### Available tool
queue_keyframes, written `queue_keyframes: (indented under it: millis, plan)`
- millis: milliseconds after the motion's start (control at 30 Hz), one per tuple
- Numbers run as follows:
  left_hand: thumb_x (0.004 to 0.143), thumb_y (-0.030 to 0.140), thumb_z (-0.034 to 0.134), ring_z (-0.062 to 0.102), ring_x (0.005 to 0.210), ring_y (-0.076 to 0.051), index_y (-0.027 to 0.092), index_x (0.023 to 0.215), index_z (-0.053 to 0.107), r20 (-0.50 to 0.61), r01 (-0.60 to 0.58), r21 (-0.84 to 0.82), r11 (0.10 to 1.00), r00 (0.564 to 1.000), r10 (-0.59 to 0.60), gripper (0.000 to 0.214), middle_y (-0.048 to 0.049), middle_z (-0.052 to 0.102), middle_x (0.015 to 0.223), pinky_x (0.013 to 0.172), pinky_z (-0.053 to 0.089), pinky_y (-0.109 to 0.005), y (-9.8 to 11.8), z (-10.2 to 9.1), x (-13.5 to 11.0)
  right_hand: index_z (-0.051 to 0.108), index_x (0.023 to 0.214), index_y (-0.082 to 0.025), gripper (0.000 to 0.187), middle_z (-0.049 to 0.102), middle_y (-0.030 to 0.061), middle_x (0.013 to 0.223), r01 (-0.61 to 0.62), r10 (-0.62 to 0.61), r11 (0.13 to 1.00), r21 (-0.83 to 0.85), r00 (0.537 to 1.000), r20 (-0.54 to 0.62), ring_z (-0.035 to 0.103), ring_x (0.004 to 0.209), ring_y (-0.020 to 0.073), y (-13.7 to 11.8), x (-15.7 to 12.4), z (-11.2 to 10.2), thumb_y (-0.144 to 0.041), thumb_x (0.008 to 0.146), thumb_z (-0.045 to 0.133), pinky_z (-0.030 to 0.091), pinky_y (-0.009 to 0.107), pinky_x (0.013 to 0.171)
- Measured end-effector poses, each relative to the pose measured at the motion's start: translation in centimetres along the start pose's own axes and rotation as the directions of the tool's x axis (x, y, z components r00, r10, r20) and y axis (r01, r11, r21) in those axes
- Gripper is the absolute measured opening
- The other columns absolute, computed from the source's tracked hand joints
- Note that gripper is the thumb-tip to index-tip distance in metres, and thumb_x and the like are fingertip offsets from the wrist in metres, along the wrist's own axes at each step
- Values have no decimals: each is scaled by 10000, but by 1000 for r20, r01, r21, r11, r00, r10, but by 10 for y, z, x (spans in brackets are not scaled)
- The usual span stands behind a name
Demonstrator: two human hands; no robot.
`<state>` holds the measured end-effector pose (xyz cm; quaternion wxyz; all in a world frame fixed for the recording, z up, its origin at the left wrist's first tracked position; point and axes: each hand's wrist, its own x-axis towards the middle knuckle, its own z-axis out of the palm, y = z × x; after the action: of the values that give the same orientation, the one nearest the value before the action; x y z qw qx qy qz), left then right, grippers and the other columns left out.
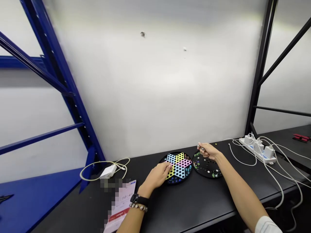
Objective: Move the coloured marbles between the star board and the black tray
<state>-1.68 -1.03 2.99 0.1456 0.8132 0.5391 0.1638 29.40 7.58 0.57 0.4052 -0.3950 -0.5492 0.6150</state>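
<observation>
A round Chinese checkers board (179, 169) lies on the black table, its star in blue, yellow and pink with dark holes. Coloured marbles (188, 169) sit in the rim spaces around the star. Over the board's left side rests my left hand (159, 174), fingers curled and thumb on top; whatever it may hold is hidden. To the right is a black round tray (206, 176) with marbles scattered in it. Above its far edge my right hand (209, 151) is raised, fingers pinched on small shiny marbles (198, 147).
Left of the board are a white charger (108, 171) with a looped cable and a phone-like screen (121, 205), partly pixelated. A white power strip (259, 149) with plugs and trailing cables is at right. A blue frame (63, 77) and a black post (259, 68) flank the wall.
</observation>
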Motion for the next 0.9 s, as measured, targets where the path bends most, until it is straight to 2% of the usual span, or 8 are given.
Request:
queue_keyframes:
  millis: [67, 133, 233, 300, 433, 533, 667, 900]
  plan:
    - [968, 438, 273, 615, 849, -193, 229, 832, 593, 2, -9, 15, 1000, 1000, 9, 406, -24, 681, 911, 730, 415, -260, 0, 1, 0, 547, 816, -171, 404, 424, -76, 540, 0, 9, 991, 136, 998, -66, 215, 392, 36, 0, 3, -1, -575, 811, 552, 110, 176, 373]
    - [969, 443, 275, 609, 835, -192, 228, 820, 587, -1, -21, 28, 999, 1000, 21, 407, -21, 673, 898, 719, 408, -259, -1, 1, 1, 531, 798, -180, 375, 428, -71, 553, -9, 23, 991, 135, 994, -108, 215, 392, 38, 2, 5, 1, -554, 810, 542, 101, 180, 378]
    - [967, 450, 282, 604, 831, -193, 233, 817, 582, -7, -29, 36, 999, 1000, 30, 400, -12, 668, 898, 713, 402, -258, -1, 2, 1, 523, 687, -181, 396, 345, -90, 469, -25, 6, 988, -151, 992, -125, 181, 387, 42, 10, 7, 4, -560, 797, 562, 122, 198, 396]
    - [965, 458, 284, 603, 829, -194, 232, 811, 579, -4, -28, 40, 999, 1000, 29, 403, -10, 667, 892, 707, 400, -256, 0, 2, 0, 564, 620, -162, 406, 346, -78, 431, -6, -26, 896, -444, 998, -65, 236, 399, 50, 14, 6, 6, -530, 789, 590, 185, 209, 421]
    - [958, 483, 290, 602, 831, -194, 225, 831, 588, 0, -24, 44, 999, 1000, 24, 414, -19, 666, 900, 724, 405, -261, 2, 1, 0, 715, 710, -138, 263, 617, 1, 614, 119, -57, 671, -732, 992, 109, 501, 588, 102, 13, 1, 14, -376, 770, 618, 353, 215, 570]
    - [950, 507, 292, 601, 837, -197, 224, 846, 593, 4, -16, 38, 999, 1000, 16, 427, -28, 664, 912, 741, 413, -269, 4, 0, 0, 763, 802, -166, 216, 700, 22, 758, 145, -25, 601, -786, 986, 163, 573, 697, 132, 9, -2, 22, -324, 756, 623, 385, 213, 620]
    - [946, 510, 283, 596, 851, -203, 223, 819, 598, 8, -25, 41, 999, 1000, 25, 445, -34, 660, 910, 756, 419, -279, 5, 1, 0, 771, 718, -170, 168, 660, 14, 628, 104, 28, 533, -840, 990, 140, 521, 576, 117, 8, -2, 27, -321, 667, 716, 341, 215, 517]
    - [937, 517, 301, 595, 880, -212, 221, 833, 615, 16, -4, 37, 999, 1000, 3, 444, -47, 667, 935, 774, 421, -287, 6, 1, -1, 774, 682, -166, 271, 652, 16, 602, 42, 105, 562, -826, 987, 122, 517, 581, 130, 3, -7, 18, -385, 533, 826, 326, 226, 491]
